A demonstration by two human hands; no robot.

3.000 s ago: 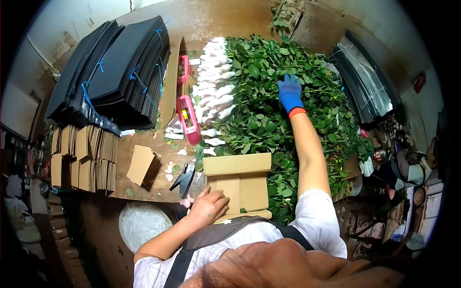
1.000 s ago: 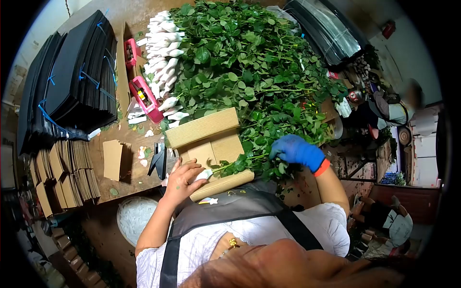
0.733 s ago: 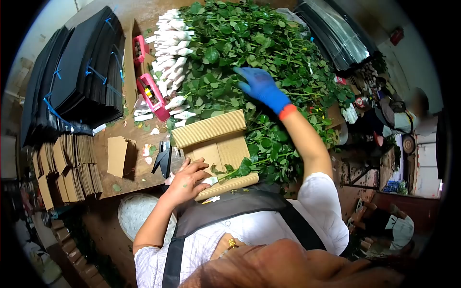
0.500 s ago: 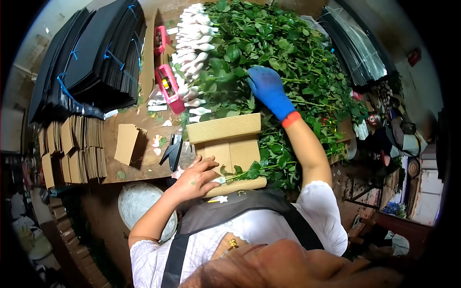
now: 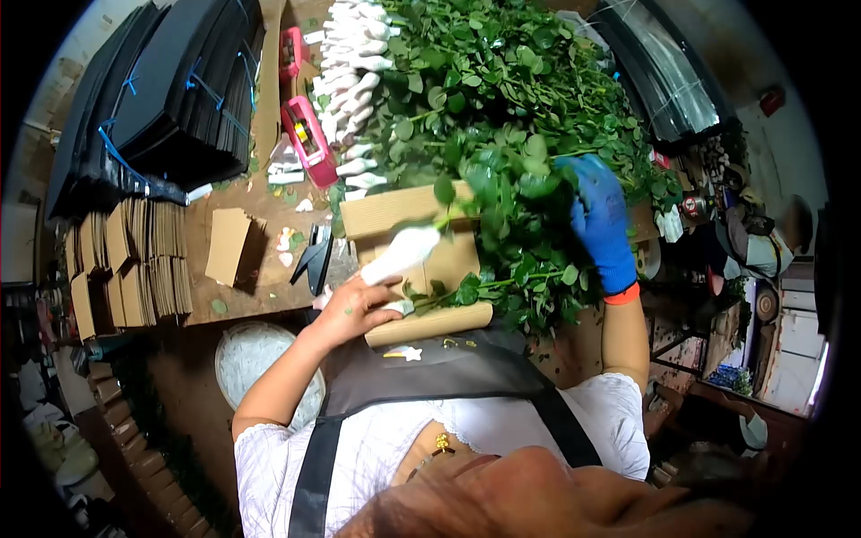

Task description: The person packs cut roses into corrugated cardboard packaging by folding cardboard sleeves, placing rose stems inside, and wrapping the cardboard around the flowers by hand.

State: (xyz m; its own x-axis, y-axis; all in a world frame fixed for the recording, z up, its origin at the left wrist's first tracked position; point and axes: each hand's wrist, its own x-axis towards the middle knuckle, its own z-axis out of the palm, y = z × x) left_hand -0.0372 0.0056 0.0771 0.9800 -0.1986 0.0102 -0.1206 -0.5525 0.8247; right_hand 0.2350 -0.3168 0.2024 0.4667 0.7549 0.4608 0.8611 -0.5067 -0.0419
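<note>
Blue-gloved right hand [image 5: 599, 220] has fingertips hidden behind leaves [image 5: 507, 193]; its grip I cannot tell. Left hand [image 5: 352, 309] bends fingers beside blurred white bud [image 5: 402, 254], hold unclear.

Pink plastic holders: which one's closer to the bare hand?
The lower pink plastic holder, showing yellow inside; the upper pink holder sits farther from the bare left hand.
</note>
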